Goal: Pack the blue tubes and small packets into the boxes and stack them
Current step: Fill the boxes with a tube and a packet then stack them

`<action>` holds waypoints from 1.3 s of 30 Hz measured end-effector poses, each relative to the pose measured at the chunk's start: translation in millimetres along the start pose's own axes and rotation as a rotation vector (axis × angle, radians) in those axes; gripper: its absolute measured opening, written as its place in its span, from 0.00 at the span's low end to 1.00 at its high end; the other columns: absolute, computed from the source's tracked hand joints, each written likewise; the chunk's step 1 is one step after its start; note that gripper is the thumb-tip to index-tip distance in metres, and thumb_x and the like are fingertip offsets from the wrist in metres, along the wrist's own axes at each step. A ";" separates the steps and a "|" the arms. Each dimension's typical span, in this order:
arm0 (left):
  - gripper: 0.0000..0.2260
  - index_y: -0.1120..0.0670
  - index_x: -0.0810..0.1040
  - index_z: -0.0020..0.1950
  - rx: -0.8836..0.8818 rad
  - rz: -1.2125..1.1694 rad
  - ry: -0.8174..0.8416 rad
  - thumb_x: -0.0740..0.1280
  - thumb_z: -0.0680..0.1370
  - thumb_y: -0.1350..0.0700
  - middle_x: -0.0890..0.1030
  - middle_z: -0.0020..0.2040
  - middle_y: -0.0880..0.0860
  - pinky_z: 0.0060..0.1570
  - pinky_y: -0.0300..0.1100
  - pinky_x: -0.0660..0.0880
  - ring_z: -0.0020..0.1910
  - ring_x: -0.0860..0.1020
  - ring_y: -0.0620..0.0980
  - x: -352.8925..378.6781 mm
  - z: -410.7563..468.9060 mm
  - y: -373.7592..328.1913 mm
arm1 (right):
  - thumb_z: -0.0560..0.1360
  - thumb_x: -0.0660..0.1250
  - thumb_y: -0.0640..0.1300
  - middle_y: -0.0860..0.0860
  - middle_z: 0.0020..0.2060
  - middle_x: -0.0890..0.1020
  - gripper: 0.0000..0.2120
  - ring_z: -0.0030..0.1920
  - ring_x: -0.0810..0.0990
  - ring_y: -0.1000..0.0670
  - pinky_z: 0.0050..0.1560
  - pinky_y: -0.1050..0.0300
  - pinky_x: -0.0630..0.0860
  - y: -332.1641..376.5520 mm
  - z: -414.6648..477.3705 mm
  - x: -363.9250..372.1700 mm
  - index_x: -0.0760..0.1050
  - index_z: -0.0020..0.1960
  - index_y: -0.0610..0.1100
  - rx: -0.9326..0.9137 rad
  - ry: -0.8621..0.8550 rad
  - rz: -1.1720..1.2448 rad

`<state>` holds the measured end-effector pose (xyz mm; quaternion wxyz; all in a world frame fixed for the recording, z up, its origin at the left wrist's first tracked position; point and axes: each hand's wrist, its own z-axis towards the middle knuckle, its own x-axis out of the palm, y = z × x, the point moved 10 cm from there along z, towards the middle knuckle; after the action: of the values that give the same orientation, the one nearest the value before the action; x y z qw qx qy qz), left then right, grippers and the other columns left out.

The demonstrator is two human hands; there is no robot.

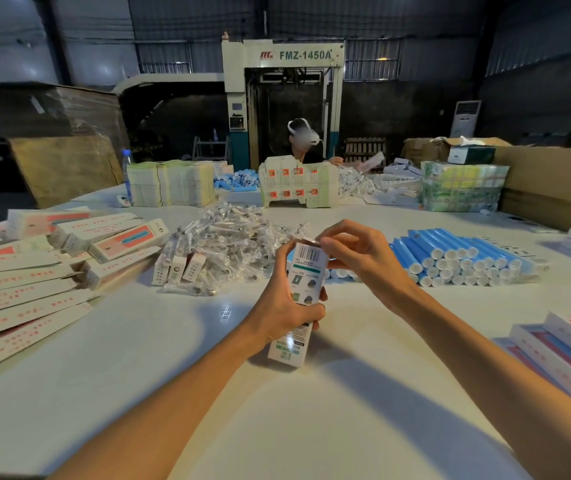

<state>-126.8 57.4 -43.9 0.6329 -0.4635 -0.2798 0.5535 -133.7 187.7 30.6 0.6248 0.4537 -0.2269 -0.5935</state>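
White table (111,375), box (303,282) in left grip (279,306), right grip (356,251) at top flap.

A dim warehouse with dark corrugated walls (536,46); a cream FMZ-1450A machine (282,98) stands behind the glossy white worktop (138,358).

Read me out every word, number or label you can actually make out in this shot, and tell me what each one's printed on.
"FMZ-1450A": on the cream header of the machine at the back, beside a red logo too small to read.
Box held in the left hand: barcode and print, too blurred to read.
Flat cartons at left: red print, unreadable.
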 end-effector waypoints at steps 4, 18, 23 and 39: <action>0.50 0.20 0.59 0.67 0.025 0.049 -0.003 0.76 0.71 0.70 0.84 0.50 0.50 0.40 0.47 0.85 0.47 0.85 0.57 -1.3 -2.3 -6.0 | 0.79 0.73 0.39 0.47 0.49 0.88 0.02 0.53 0.86 0.46 0.52 0.47 0.86 -4.2 1.5 -2.0 0.83 0.50 0.42 0.114 -0.021 0.109; 0.55 0.30 0.52 0.78 0.054 0.083 0.020 0.77 0.69 0.71 0.77 0.62 0.57 0.36 0.47 0.83 0.48 0.85 0.55 2.5 -6.3 -18.8 | 0.77 0.73 0.35 0.47 0.46 0.88 0.02 0.50 0.87 0.52 0.43 0.55 0.85 -2.6 11.3 -8.2 0.84 0.45 0.40 0.210 0.035 0.077; 0.54 0.29 0.57 0.80 0.078 0.054 0.021 0.76 0.69 0.73 0.77 0.64 0.55 0.33 0.44 0.82 0.45 0.85 0.52 3.8 -7.0 -23.3 | 0.78 0.72 0.36 0.47 0.46 0.88 0.02 0.49 0.88 0.48 0.47 0.53 0.86 15.7 13.7 -2.9 0.84 0.48 0.39 0.096 0.106 -0.070; 0.46 0.36 0.62 0.74 0.023 0.028 -0.044 0.74 0.70 0.74 0.82 0.47 0.59 0.34 0.49 0.81 0.39 0.83 0.54 -0.1 -6.4 -14.9 | 0.79 0.73 0.40 0.53 0.52 0.88 0.09 0.56 0.86 0.50 0.54 0.52 0.84 -0.5 -20.4 0.1 0.86 0.59 0.46 0.016 -0.103 0.060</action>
<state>-114.7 56.1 -33.2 0.6241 -0.4480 -0.2807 0.5754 -117.1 193.8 20.2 0.6262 0.4206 -0.2769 -0.5952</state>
